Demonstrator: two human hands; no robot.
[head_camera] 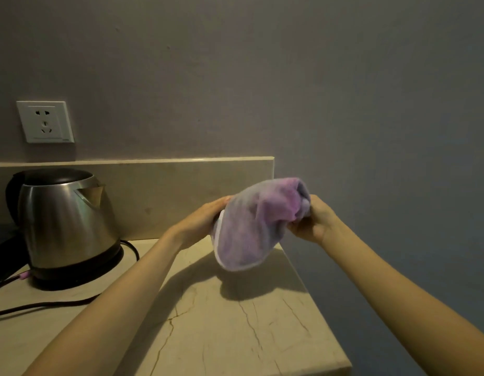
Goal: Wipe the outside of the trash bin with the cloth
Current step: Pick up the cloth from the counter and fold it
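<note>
A purple cloth (251, 226) with a pale edge hangs in the air above the far right corner of the counter. It is blurred by motion. My left hand (205, 217) holds its left side, fingers partly hidden behind the fabric. My right hand (314, 219) grips its bunched upper right end. No trash bin is in view.
A beige marble counter (208, 321) with thin cracks ends at its right edge near my right forearm. A steel electric kettle (64, 226) stands at the left on a black base, its dark cord (45, 305) trailing across the counter. A white wall socket (45, 122) sits above the backsplash (181, 185).
</note>
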